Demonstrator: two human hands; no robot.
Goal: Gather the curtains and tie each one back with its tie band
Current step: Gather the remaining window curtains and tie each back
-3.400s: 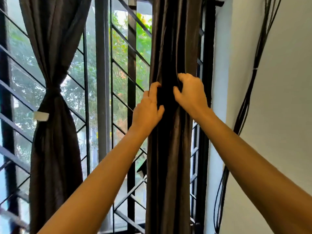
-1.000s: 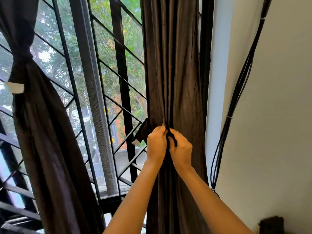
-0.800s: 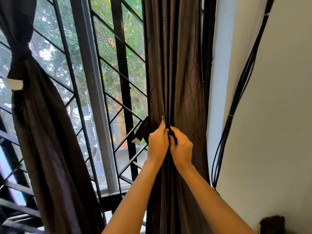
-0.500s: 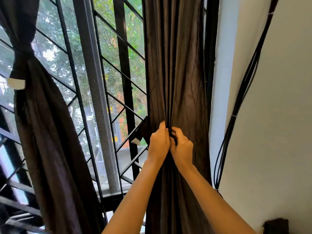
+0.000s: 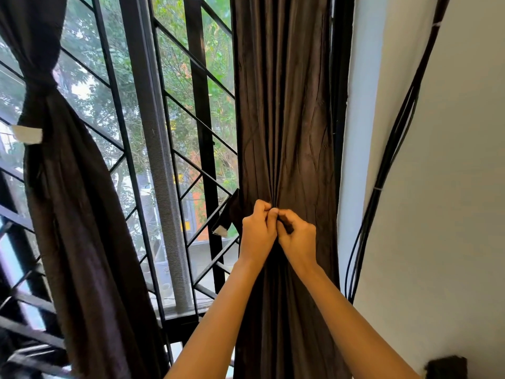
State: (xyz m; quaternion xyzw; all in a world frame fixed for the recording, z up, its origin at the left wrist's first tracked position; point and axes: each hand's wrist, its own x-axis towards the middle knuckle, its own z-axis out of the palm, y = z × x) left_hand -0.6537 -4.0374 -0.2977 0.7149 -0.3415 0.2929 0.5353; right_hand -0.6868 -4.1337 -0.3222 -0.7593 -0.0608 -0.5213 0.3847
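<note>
Right curtain (image 5: 284,105) pinched at its middle folds
The left curtain (image 5: 68,214) hangs tied with its band (image 5: 37,84); beside the loose tie band (image 5: 229,212), the left hand (image 5: 258,231), fingers straighter a moment ago, now curls to pinch the folds, touching the right hand (image 5: 297,236), also pinching.

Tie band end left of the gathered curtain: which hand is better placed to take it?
Probably left. The left hand sits just beside the tie band end; the right hand is on the far side, pinching the curtain.
</note>
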